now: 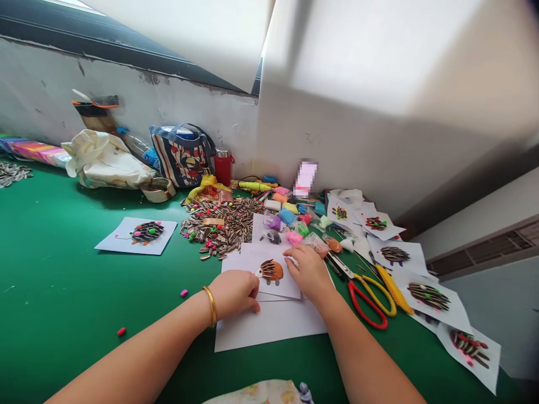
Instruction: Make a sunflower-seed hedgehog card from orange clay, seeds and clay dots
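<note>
A small hedgehog figure (270, 270) with an orange-brown clay body, dark sunflower-seed spines and a pale snout lies on a white paper card (290, 289). My left hand (236, 293), wearing a gold bangle, reaches the snout from the left with its fingers curled; what they grip, if anything, is hidden. On the card's right side rests my right hand (309, 272), fingers stretched and apart, holding nothing visible. Beneath the card lie larger white sheets (269, 328). Behind it is a heap of striped sunflower seeds (227, 221) dotted with coloured bits.
Scissors with red and yellow handles (366, 294) and a yellow cutter (393, 289) lie to the right. Several finished hedgehog cards (429, 294) line the right edge. Bagged coloured clay (290, 216) sits behind. Another hedgehog card (137, 237), bags (183, 157) and a red flask (223, 168) stand leftward.
</note>
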`<act>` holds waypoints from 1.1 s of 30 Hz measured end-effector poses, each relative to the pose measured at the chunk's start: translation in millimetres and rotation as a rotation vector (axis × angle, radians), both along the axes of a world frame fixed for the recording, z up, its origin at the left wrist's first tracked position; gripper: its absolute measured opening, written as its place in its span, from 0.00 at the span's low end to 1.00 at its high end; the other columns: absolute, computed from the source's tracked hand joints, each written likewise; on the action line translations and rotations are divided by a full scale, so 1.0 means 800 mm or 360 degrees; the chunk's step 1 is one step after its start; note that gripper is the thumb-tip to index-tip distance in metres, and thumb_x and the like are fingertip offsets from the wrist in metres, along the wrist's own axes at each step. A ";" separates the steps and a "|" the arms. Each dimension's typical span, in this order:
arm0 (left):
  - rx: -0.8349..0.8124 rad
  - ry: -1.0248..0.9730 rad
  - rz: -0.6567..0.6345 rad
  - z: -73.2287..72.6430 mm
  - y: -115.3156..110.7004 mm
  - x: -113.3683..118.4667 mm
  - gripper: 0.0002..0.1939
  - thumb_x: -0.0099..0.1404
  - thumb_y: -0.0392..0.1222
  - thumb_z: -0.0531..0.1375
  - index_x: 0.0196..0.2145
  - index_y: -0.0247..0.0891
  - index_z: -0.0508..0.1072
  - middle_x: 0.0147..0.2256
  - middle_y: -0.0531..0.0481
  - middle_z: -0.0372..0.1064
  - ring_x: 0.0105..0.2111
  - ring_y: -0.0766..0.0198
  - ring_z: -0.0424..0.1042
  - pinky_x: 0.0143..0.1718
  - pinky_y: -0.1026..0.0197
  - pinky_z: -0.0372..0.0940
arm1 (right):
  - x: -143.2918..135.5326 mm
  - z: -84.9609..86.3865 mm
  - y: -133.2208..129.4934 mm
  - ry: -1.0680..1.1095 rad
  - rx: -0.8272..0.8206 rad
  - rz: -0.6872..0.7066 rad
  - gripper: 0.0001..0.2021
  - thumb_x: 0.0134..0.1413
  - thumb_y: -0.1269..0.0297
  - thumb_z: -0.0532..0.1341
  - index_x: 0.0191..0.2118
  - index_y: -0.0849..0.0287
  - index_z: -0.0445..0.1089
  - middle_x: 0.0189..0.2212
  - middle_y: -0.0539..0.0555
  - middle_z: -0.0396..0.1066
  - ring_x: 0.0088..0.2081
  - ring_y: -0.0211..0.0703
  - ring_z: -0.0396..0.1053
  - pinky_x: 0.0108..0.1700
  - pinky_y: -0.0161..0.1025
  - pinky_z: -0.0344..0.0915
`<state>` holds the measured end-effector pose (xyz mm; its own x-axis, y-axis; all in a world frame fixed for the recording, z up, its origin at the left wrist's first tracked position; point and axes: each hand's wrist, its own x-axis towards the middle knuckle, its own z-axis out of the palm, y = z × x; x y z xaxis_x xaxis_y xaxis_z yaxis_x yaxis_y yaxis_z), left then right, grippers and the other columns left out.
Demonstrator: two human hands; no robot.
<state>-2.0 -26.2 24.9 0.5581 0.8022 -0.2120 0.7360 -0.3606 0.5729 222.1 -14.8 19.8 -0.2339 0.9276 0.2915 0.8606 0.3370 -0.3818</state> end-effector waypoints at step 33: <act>-0.0605 -0.1409 0.0920 -0.018 0.026 0.001 0.21 0.53 0.58 0.64 0.27 0.36 0.65 0.17 0.62 0.48 0.17 0.74 0.44 0.18 0.67 0.41 | 0.027 0.010 -0.010 -0.0281 -0.0760 0.0348 0.51 0.39 0.53 0.71 0.68 0.56 0.46 0.66 0.63 0.49 0.68 0.56 0.42 0.63 0.53 0.43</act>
